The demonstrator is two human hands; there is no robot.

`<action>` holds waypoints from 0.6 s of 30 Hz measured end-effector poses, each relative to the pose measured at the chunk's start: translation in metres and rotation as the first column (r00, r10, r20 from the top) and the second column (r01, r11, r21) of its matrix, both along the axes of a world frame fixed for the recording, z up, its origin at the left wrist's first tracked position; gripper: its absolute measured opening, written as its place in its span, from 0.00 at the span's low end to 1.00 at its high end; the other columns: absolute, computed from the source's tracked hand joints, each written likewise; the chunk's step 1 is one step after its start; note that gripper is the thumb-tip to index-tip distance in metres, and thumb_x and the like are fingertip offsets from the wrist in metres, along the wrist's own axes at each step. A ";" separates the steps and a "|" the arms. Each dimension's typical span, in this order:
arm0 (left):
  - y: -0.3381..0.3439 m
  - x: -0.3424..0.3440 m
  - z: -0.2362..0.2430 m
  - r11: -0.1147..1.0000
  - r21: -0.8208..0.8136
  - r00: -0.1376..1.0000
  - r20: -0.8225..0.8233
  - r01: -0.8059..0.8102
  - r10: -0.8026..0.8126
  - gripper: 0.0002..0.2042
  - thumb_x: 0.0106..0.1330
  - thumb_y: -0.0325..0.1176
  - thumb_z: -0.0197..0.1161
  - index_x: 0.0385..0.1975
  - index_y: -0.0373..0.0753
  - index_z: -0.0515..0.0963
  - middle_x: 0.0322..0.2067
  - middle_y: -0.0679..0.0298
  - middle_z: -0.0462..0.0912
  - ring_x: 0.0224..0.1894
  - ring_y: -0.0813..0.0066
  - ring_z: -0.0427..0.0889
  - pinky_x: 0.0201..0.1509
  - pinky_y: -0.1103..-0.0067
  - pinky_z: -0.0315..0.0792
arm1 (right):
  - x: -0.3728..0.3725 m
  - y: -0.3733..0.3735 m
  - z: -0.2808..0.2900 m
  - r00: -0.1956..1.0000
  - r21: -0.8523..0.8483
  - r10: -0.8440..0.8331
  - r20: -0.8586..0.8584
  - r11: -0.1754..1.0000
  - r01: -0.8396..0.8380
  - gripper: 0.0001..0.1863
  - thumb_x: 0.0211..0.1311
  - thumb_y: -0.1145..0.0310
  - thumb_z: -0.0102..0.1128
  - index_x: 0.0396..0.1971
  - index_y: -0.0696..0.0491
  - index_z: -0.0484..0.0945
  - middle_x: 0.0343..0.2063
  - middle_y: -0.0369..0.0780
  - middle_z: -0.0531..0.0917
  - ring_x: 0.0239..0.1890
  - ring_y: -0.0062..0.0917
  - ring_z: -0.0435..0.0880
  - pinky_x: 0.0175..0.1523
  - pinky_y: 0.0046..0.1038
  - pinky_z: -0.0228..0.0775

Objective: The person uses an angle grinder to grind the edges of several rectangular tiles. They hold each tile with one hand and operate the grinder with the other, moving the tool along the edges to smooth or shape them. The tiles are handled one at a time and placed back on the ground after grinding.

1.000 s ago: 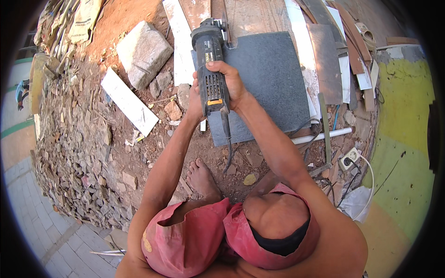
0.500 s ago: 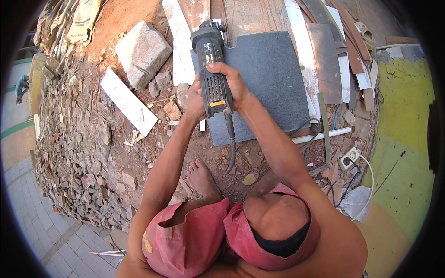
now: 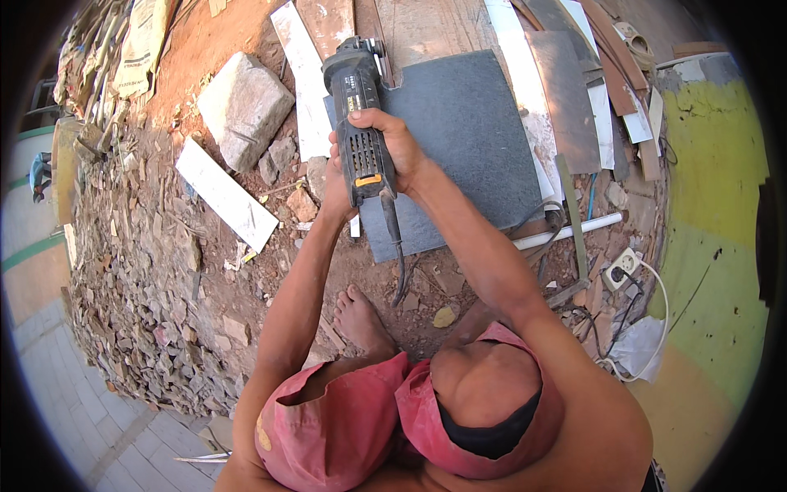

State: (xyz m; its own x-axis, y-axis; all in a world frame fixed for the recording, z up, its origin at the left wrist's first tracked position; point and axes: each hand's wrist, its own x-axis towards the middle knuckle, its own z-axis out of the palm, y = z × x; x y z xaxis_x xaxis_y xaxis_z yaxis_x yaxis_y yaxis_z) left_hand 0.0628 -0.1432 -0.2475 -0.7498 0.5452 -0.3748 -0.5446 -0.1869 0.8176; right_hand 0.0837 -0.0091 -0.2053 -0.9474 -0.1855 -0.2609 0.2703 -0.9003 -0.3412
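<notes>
Both my hands hold a black angle grinder (image 3: 354, 88), its head pointing away from me. My left hand (image 3: 337, 190) is closed round the left side of its body, partly hidden beneath it. My right hand (image 3: 392, 146) grips the other side, thumb lying over the top. From the back end a black cord hangs down toward my foot. Under the grinder lies a dark grey flat sheet (image 3: 463, 156) with a small notch in its upper left edge. The grinder's head is over that edge; whether its disc touches the sheet cannot be made out.
A large pale stone block (image 3: 244, 111) and a white strip (image 3: 227, 193) lie to the left, beside heaped rubble (image 3: 152, 328). More boards (image 3: 566, 98) lie at the right. A white socket block (image 3: 622, 267) with cords sits by the yellow-green wall (image 3: 709, 205). My bare foot (image 3: 361, 320) is near.
The grinder and both hands have shifted slightly left in view, and the surroundings have tilted a little with the camera. My grip looks the same.
</notes>
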 end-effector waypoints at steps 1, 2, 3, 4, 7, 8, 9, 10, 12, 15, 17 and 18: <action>-0.003 -0.002 -0.006 0.998 0.056 0.999 -0.015 0.035 -0.034 0.08 0.68 0.26 0.57 0.44 0.34 0.70 0.37 0.63 0.78 0.36 0.76 0.83 0.36 0.82 0.82 | 0.000 0.000 -0.001 1.000 0.006 -0.002 0.002 1.000 0.002 0.25 0.57 0.57 0.57 0.40 0.67 0.75 0.28 0.47 0.82 0.26 0.27 0.86 0.32 0.25 0.83; -0.006 -0.002 -0.010 0.997 0.060 0.998 -0.032 0.055 -0.054 0.09 0.68 0.27 0.57 0.44 0.34 0.70 0.37 0.62 0.78 0.37 0.76 0.83 0.37 0.82 0.82 | 0.000 -0.001 -0.001 1.000 0.012 -0.004 0.004 1.000 0.004 0.25 0.57 0.57 0.57 0.40 0.67 0.75 0.28 0.47 0.83 0.25 0.27 0.86 0.33 0.25 0.83; -0.007 -0.003 -0.012 0.995 0.066 0.996 -0.047 0.077 -0.074 0.09 0.69 0.28 0.56 0.45 0.34 0.70 0.38 0.62 0.78 0.38 0.76 0.83 0.37 0.81 0.82 | 0.000 -0.001 -0.001 1.000 0.017 -0.007 0.008 1.000 0.007 0.24 0.57 0.57 0.57 0.40 0.67 0.75 0.28 0.47 0.83 0.25 0.27 0.86 0.33 0.25 0.83; -0.008 -0.002 -0.013 0.996 0.022 0.995 -0.062 0.081 -0.080 0.09 0.70 0.29 0.56 0.46 0.34 0.70 0.39 0.62 0.78 0.38 0.76 0.83 0.38 0.81 0.82 | 0.000 -0.002 -0.001 1.000 0.022 -0.007 0.008 1.000 0.006 0.25 0.57 0.57 0.57 0.40 0.67 0.75 0.28 0.47 0.83 0.25 0.27 0.86 0.33 0.24 0.83; -0.012 -0.003 -0.023 0.994 0.050 0.991 -0.098 0.095 -0.090 0.13 0.73 0.36 0.52 0.48 0.33 0.69 0.41 0.61 0.78 0.40 0.75 0.83 0.40 0.81 0.83 | -0.002 -0.003 0.001 1.000 0.044 -0.012 0.003 0.999 0.012 0.25 0.56 0.56 0.57 0.40 0.66 0.76 0.28 0.47 0.83 0.25 0.25 0.86 0.33 0.23 0.82; -0.014 -0.004 -0.028 0.994 0.046 0.991 -0.100 0.098 -0.094 0.14 0.74 0.38 0.51 0.49 0.33 0.68 0.42 0.60 0.78 0.41 0.75 0.83 0.41 0.80 0.83 | -0.003 -0.004 0.000 1.000 0.055 -0.020 -0.004 0.998 0.020 0.25 0.56 0.55 0.57 0.40 0.66 0.76 0.28 0.46 0.83 0.25 0.25 0.86 0.33 0.23 0.82; -0.016 -0.004 -0.032 0.994 0.042 0.990 -0.101 0.102 -0.097 0.16 0.75 0.40 0.50 0.51 0.33 0.68 0.43 0.60 0.77 0.42 0.74 0.83 0.42 0.80 0.82 | -0.004 -0.005 0.000 1.000 0.067 -0.028 -0.011 0.997 0.028 0.25 0.56 0.55 0.57 0.39 0.66 0.76 0.28 0.46 0.83 0.25 0.25 0.85 0.33 0.23 0.82; -0.017 -0.005 -0.036 0.995 -0.002 0.990 -0.095 0.104 -0.104 0.18 0.75 0.43 0.48 0.53 0.33 0.66 0.44 0.59 0.77 0.44 0.74 0.82 0.43 0.80 0.82 | -0.004 -0.006 0.001 1.000 0.064 -0.028 -0.012 0.998 0.028 0.25 0.56 0.55 0.57 0.39 0.66 0.76 0.28 0.46 0.83 0.25 0.25 0.85 0.33 0.23 0.82; -0.018 -0.005 -0.038 0.993 -0.044 0.989 -0.095 0.109 -0.113 0.21 0.76 0.45 0.46 0.56 0.33 0.63 0.47 0.58 0.75 0.48 0.72 0.81 0.46 0.78 0.82 | -0.005 -0.006 0.003 1.000 0.058 -0.029 -0.011 0.998 0.030 0.25 0.56 0.55 0.57 0.40 0.66 0.76 0.28 0.46 0.83 0.25 0.24 0.85 0.33 0.23 0.82; -0.017 -0.004 -0.038 0.993 0.019 0.988 -0.101 0.119 -0.116 0.22 0.76 0.44 0.46 0.60 0.35 0.59 0.51 0.57 0.72 0.52 0.70 0.78 0.51 0.76 0.80 | -0.006 -0.006 0.001 1.000 0.033 -0.018 -0.004 0.999 0.018 0.25 0.56 0.55 0.57 0.40 0.66 0.76 0.28 0.46 0.83 0.26 0.24 0.85 0.33 0.23 0.82; -0.013 -0.009 -0.046 0.983 0.137 0.990 -0.084 0.123 -0.113 0.22 0.75 0.41 0.49 0.61 0.36 0.57 0.53 0.57 0.70 0.54 0.69 0.77 0.53 0.75 0.80 | -0.006 -0.007 0.002 1.000 0.039 -0.022 -0.006 0.999 0.022 0.26 0.56 0.55 0.57 0.39 0.66 0.76 0.28 0.46 0.83 0.26 0.24 0.85 0.33 0.23 0.82; -0.015 -0.009 -0.047 0.983 0.112 0.981 -0.147 0.144 -0.127 0.22 0.74 0.39 0.51 0.61 0.37 0.57 0.53 0.57 0.70 0.54 0.69 0.76 0.53 0.75 0.79 | -0.006 -0.007 0.002 1.000 0.040 -0.021 -0.008 0.999 0.022 0.26 0.56 0.55 0.57 0.39 0.67 0.76 0.28 0.45 0.83 0.26 0.24 0.85 0.33 0.23 0.82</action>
State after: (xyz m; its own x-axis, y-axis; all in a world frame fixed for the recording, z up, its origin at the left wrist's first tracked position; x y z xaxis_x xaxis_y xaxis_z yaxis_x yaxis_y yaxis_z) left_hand 0.0542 -0.1577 -0.2946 -0.7055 0.6806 -0.1974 -0.4550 -0.2215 0.8625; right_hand 0.0773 -0.0164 -0.2034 -0.9530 -0.1547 -0.2605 0.2482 -0.8916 -0.3786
